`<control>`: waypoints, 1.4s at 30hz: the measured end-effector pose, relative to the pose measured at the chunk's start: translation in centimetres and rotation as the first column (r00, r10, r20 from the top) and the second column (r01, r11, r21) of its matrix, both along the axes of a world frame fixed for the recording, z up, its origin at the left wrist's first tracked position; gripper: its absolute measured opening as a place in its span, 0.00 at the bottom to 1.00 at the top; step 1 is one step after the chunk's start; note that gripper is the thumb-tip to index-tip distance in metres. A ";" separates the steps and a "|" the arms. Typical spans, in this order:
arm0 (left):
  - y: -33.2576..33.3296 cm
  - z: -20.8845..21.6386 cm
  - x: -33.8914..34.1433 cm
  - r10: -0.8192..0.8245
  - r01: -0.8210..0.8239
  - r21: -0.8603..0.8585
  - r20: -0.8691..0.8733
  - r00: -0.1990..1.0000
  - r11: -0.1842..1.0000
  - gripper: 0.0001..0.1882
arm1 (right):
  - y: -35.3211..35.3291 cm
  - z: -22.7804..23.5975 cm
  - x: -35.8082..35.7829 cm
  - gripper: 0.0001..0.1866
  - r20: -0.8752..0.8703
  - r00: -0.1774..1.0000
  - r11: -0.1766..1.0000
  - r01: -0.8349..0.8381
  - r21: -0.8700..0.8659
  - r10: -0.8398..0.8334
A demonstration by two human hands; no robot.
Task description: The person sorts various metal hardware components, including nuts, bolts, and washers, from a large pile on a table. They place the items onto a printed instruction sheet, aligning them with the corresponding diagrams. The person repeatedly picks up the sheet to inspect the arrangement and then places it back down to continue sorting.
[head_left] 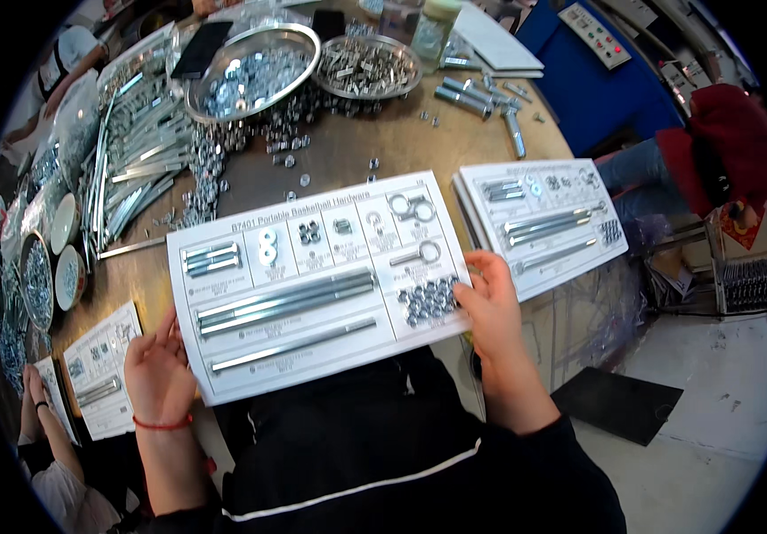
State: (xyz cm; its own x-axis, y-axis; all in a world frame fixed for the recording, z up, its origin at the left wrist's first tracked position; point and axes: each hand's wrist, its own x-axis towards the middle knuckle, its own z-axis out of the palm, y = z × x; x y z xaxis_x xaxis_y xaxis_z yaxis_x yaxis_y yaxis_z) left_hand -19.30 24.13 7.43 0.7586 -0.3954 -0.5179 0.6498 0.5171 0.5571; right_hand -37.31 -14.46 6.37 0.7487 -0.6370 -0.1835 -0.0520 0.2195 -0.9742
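Note:
A white card of carded hardware (383, 343) is held tilted in front of my body, between my two hands. At its lower left edge is my left hand (161, 369), with a red cord on the wrist and its fingers partly hidden behind the card. My right hand (493, 307) pinches the right edge, thumb on the front beside a cluster of nuts (430, 300). Long bolts (285, 303) and a single rod (294, 345) lie across the card. Above them are short bolts (211, 259), washers (267, 247) and a ring pin (416, 254).
A stack of similar cards (539, 236) sits at the table's right edge. Farther back are a steel bowl of washers (254, 76), a bowl of small metal parts (367, 67), loose nuts and a pile of long bolts (138, 138). Another person's hands (34, 392) are at the left.

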 end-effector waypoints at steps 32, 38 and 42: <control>-37.6 -0.3 -7.7 -0.503 0.430 -0.313 -0.209 0.839 0.847 0.26 | -42.7 0.2 -11.9 0.19 -0.070 0.918 0.866 0.340 -0.368 -0.390; -37.9 -1.7 -7.5 -0.535 0.461 -0.334 -0.179 0.826 0.822 0.28 | -43.5 -1.7 -12.2 0.14 -0.067 0.917 0.867 0.345 -0.359 -0.393; -36.9 -1.9 -7.3 -0.501 0.453 -0.253 -0.177 0.847 0.855 0.28 | -43.9 -2.9 -11.8 0.12 -0.135 0.890 0.784 0.301 -0.543 -0.435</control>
State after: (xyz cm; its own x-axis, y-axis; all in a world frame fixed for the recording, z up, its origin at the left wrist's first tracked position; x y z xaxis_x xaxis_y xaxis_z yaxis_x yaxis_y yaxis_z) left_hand -26.58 -12.76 5.58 0.3201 -0.7876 -0.5266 0.9394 0.1916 0.2844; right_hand -49.16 -58.33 3.45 0.4119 -0.9065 0.0924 -0.3135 -0.2362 -0.9198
